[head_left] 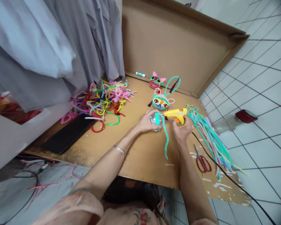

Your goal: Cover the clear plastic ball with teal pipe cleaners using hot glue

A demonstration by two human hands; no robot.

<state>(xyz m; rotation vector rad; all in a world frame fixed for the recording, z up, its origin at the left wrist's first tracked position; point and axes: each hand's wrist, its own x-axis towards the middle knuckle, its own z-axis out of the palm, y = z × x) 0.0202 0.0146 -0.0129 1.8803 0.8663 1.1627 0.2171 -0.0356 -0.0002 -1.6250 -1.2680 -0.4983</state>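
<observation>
My left hand (148,122) is closed around a small clear round container (152,120), whose middle is wrapped with a turquoise pipe cleaner (166,140). The free end of that pipe cleaner hangs down toward the table. In my right hand (184,127) is a yellow glue gun (178,114), its nozzle pointing left and close to the wrapped band. Whether the nozzle touches the band I cannot tell. Just beyond sits a finished-looking animal-face ornament (161,102) with pink ears and a looped handle. Behind it stands a second, cat-like face ornament (155,81) with pink pointed ears.
Left on the table (131,156) lie a tangled heap of coloured pipe cleaners (107,97) and a black phone-like slab (69,134). To the right are straight pipe cleaners (213,143), red-handled scissors (202,161) and the gun's black cord (224,175). A glue stick (140,74) rests by the cardboard wall (173,47).
</observation>
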